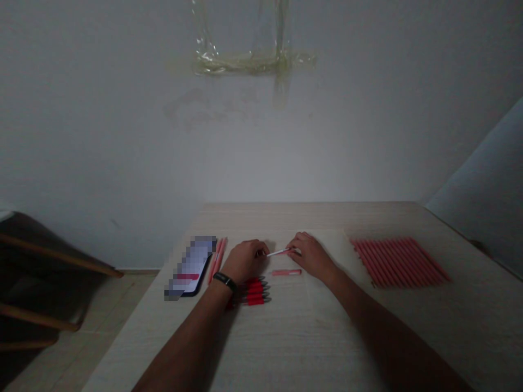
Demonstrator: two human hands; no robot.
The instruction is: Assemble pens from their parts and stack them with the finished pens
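Spanning the gap between the two hands, a thin white refill (pixel 278 252) is held just above the tabletop (pixel 286 337), about midway across its width and nearer the far edge than the near one. The left hand (pixel 245 260) is curled narrowly around one end. The right hand (pixel 311 256) is pinched on the other end with its fingertips. A single pink barrel (pixel 286 272) lies on the tabletop just below the refill, between the hands and apart from both.

The step in hand is judged to be the handling of a slender, easily bent part. A light grip close to each end is advised, with the refill held level so that no side load is applied.

A cluster of red pen parts (pixel 254 292) lies just beside the left wrist, near the black wristband (pixel 224 281), and could be scattered by a sideways sweep. Two pink pens (pixel 216 260) and a phone (pixel 192 268) are set toward the left edge. A row of pink barrels (pixel 400 262) is laid out toward the right edge, well apart from the right hand. Open room is found along the near edge and between the hands and the far edge.
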